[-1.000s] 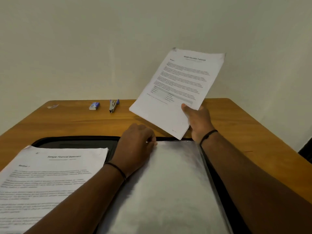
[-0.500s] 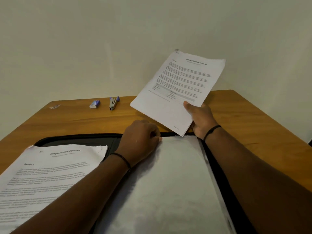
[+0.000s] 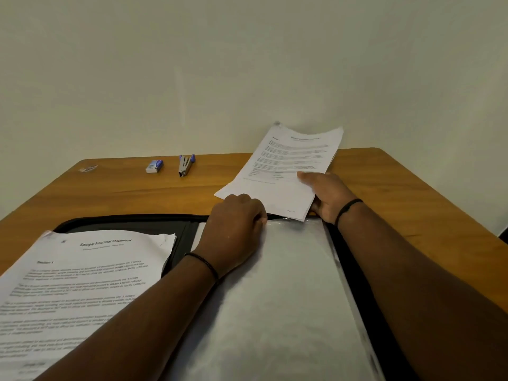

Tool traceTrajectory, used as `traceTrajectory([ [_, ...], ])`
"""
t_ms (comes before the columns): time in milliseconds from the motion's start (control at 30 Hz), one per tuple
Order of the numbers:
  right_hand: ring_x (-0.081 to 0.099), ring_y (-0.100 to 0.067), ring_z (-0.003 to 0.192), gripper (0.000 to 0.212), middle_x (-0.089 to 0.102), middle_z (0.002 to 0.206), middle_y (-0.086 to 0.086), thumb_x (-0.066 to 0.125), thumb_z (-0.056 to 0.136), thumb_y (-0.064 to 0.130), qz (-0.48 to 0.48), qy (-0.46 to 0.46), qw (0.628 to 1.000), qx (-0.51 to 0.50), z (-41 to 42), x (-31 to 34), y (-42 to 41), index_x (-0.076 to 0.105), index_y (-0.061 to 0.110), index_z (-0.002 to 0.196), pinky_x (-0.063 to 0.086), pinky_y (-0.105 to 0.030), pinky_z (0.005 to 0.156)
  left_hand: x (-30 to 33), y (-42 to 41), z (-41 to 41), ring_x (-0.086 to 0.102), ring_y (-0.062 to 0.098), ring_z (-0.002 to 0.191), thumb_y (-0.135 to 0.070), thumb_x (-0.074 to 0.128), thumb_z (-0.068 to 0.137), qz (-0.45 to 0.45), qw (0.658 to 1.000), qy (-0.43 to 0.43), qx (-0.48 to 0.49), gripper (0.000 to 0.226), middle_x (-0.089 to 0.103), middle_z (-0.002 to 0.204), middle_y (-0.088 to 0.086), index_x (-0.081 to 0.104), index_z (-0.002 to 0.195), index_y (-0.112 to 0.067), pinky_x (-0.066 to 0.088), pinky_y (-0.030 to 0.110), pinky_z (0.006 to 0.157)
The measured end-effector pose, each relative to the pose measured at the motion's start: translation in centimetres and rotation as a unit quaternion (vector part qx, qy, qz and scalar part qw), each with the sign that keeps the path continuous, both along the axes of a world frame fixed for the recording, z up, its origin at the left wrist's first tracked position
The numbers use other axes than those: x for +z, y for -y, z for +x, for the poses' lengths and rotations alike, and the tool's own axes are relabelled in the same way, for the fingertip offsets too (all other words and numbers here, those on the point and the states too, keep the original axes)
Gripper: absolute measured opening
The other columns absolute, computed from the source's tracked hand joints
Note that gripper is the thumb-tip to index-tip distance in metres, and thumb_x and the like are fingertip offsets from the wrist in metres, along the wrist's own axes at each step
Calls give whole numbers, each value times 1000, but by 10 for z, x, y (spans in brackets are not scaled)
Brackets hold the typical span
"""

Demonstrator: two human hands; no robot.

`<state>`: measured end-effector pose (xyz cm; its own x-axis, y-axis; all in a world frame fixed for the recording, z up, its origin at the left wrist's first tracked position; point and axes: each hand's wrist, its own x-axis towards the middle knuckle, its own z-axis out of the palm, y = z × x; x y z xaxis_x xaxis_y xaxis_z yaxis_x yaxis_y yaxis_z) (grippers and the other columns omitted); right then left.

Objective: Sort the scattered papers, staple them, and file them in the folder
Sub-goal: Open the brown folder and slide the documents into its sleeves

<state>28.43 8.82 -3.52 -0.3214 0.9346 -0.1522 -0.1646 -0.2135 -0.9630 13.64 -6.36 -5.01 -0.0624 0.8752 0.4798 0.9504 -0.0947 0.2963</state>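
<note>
A wooden tabletop (image 3: 412, 204) against a pale wall carries an open black folder (image 3: 181, 232). The right hand (image 3: 327, 196) grips a stapled paper set (image 3: 286, 166) above the folder's far edge. The left hand (image 3: 233, 229), fingers curled, pinches the top of the clear sleeve (image 3: 288, 284); a stapler (image 3: 185, 165) lies well beyond.

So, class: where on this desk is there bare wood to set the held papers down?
Bare wood lies between the stapler and the folder, and right of the right hand. The near side is crowded: open folder, printed statement, left hand.
</note>
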Motion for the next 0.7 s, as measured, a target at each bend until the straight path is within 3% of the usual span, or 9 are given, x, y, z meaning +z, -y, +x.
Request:
traceTrajectory([
  [167, 73, -14, 61, 15, 75, 85, -4, 61, 93, 3, -60, 72, 994, 57, 7, 10, -3, 62, 12, 106, 58, -31, 46, -1, -2, 1, 50, 20, 84, -19, 57, 94, 7, 1000, -4, 0, 10, 60, 89, 0, 66, 90, -19, 40, 36, 71],
  [333, 69, -11, 51, 11, 74, 76, -3, 66, 92, 8, -46, 152, 983, 89, 9, 9, -5, 63, 11, 101, 52, -22, 39, -4, -2, 0, 51, 21, 85, -20, 58, 93, -8, 1000, -6, 1, 8, 59, 89, 1, 65, 90, -20, 41, 38, 72],
  [467, 68, -10, 51, 15, 74, 84, -5, 66, 93, 10, -29, 117, 990, 79, 9, 9, -4, 62, 12, 107, 51, -20, 38, -3, -4, -3, 50, 15, 84, -31, 67, 89, 3, 1000, 6, -21, 7, 62, 88, -3, 72, 91, -27, 39, 34, 72],
  [600, 70, -11, 55, 26, 73, 91, -5, 65, 94, 10, -13, 101, 992, 78, 10, 9, -2, 59, 13, 119, 54, -24, 42, -1, -3, -2, 48, 11, 79, -26, 78, 82, 36, 998, 1, -47, 4, 66, 82, -5, 79, 86, -28, 34, 29, 68],
  [700, 71, -11, 58, 29, 73, 92, -5, 65, 94, 10, -4, 109, 991, 82, 14, 10, -2, 58, 13, 122, 54, -24, 44, 1, -1, -1, 56, 15, 83, -25, 78, 83, 31, 998, 13, -52, 5, 70, 86, -5, 79, 87, -27, 40, 31, 69],
])
